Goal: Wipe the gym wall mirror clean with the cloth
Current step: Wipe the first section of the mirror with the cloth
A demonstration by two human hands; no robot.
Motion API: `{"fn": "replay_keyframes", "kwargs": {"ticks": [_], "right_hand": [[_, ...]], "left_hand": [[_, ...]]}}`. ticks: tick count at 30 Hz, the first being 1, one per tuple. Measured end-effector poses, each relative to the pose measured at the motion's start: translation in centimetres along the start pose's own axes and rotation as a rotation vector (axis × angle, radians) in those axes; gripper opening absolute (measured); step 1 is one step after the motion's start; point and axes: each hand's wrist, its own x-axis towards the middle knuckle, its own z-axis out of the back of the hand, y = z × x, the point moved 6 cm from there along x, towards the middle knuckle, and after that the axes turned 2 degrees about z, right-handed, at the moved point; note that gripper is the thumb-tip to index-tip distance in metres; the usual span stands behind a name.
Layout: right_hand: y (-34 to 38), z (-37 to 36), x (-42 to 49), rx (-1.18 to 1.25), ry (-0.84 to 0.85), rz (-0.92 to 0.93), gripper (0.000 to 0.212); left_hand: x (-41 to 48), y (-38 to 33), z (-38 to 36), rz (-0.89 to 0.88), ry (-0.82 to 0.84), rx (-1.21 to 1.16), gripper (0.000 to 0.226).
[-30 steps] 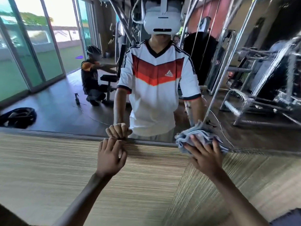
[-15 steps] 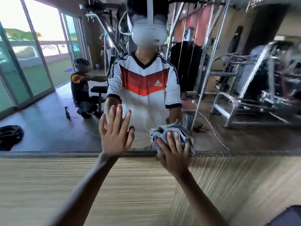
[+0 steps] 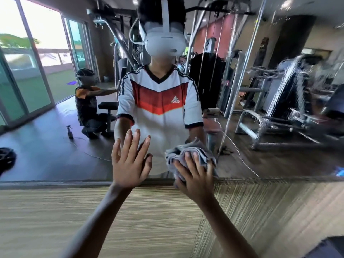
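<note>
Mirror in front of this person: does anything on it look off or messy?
Yes. The mirror carries whitish streaks on its right part, across the reflected gym machines, so it looks smeared there. The cloth under the right hand is lower, left of them. The left hand seems flat against the glass.

Your left hand point(image 3: 130, 162) is raised flat, fingers straight and spread toward 12 o'clock. Your right hand point(image 3: 195, 175), at its 3 o'clock, presses forward with fingers splayed.
</note>
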Motion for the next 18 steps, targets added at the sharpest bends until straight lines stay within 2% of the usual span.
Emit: {"fn": "replay_keyframes", "kwargs": {"ticks": [2,5,9,11,15,16,18], "right_hand": [[-2.2,0.7,-0.7,-0.009,0.005,-0.089,0.050],[-4.7,1.7,2.1,-0.067,-0.056,-0.243,0.066],[-3.5,2.6,8.5,-0.072,-0.176,-0.379,0.069],[-1.1,1.9,9.0,-0.060,-0.172,-0.296,0.066],[0.0,0.1,2.9,-0.100,-0.018,0.073,0.064],[-1.2,0.2,1.6,-0.100,-0.003,0.088,0.063],[-4.2,1.2,1.4,-0.098,-0.020,-0.010,0.060]], "left_hand": [[0.0,-0.1,0.1,0.004,-0.001,-0.009,0.054],[0.2,-0.3,0.1,0.013,-0.016,0.001,0.057],[0.5,-0.2,0.3,0.041,-0.029,-0.018,0.056],[0.5,-0.1,0.4,0.049,-0.028,-0.022,0.055],[0.5,0.4,0.7,0.035,0.015,-0.050,0.054],[0.6,0.6,1.0,0.034,0.029,-0.064,0.053],[1.2,1.0,1.7,0.032,0.042,-0.105,0.052]]}}
